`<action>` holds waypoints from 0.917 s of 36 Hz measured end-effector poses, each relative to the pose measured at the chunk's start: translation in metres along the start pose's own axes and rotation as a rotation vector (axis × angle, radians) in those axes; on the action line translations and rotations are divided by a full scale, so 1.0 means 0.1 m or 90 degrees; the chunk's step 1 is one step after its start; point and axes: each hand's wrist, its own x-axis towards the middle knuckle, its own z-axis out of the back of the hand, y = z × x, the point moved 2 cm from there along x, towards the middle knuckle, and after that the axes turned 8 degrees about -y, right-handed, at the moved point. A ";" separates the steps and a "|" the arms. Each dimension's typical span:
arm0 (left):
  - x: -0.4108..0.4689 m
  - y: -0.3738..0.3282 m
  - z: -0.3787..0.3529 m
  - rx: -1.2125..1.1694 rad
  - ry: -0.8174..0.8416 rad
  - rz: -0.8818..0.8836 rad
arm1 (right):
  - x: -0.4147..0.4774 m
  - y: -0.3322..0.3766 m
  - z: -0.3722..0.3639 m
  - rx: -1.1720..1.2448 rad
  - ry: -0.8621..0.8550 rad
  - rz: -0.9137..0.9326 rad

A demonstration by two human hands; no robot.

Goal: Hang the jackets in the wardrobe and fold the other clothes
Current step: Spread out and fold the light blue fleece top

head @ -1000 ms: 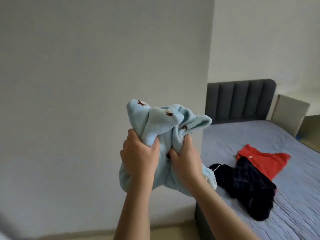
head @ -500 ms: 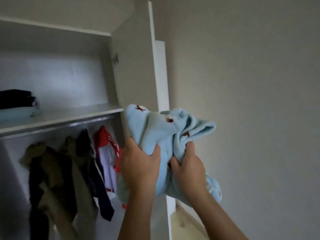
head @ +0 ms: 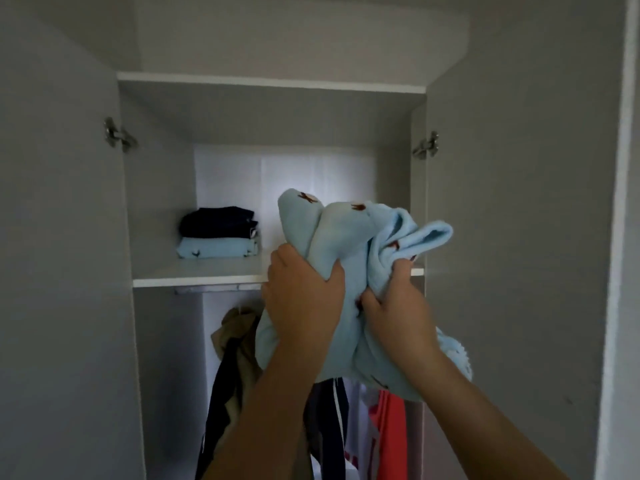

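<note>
A bunched light-blue fleece garment [head: 349, 237] with small brown marks is held up in front of the open wardrobe. My left hand [head: 303, 292] grips its left side and my right hand [head: 394, 306] grips its right side, both at the height of the wardrobe shelf [head: 194, 280]. On that shelf lies a small stack: a dark folded garment [head: 218, 221] on top of a light-blue folded one [head: 214, 248]. Below the shelf, jackets hang from the rail: an olive and dark one [head: 232, 344] at left, a red and white one [head: 388, 431] at right, partly hidden by my arms.
Both wardrobe doors stand open, the left door [head: 59, 271] and the right door [head: 519, 271] flanking the opening. A metal hanging rail [head: 214, 289] runs under the shelf. An upper compartment [head: 270, 112] sits above.
My view has swung left from the bed and wall to face the wardrobe squarely. Both hands keep the same grip on the blue garment, now raised before the shelf.
</note>
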 end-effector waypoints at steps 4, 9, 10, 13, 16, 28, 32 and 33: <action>0.67 0.01 -0.67 0.057 0.040 -0.039 | 0.83 -0.16 -0.38 0.018 0.019 0.042; 1.48 0.14 -1.51 0.102 0.062 -0.048 | 1.91 -0.37 -0.88 -0.024 0.050 0.071; 1.63 0.20 -1.65 0.106 0.067 -0.041 | 2.12 -0.40 -0.99 -0.042 0.052 0.075; 2.11 0.42 -2.05 0.105 0.093 0.007 | 2.69 -0.45 -1.38 -0.100 0.057 0.089; 2.57 0.73 -2.40 0.108 0.117 0.054 | 3.13 -0.50 -1.81 -0.170 0.047 0.119; 4.17 2.42 -3.58 0.027 0.175 0.293 | 4.85 -1.61 -3.16 -0.061 0.149 -0.140; 4.54 2.89 -4.00 -0.009 0.244 0.328 | 5.27 -2.14 -3.52 0.088 0.172 -0.302; 4.60 2.96 -4.11 -0.004 0.266 0.328 | 5.32 -2.27 -3.59 0.126 0.181 -0.330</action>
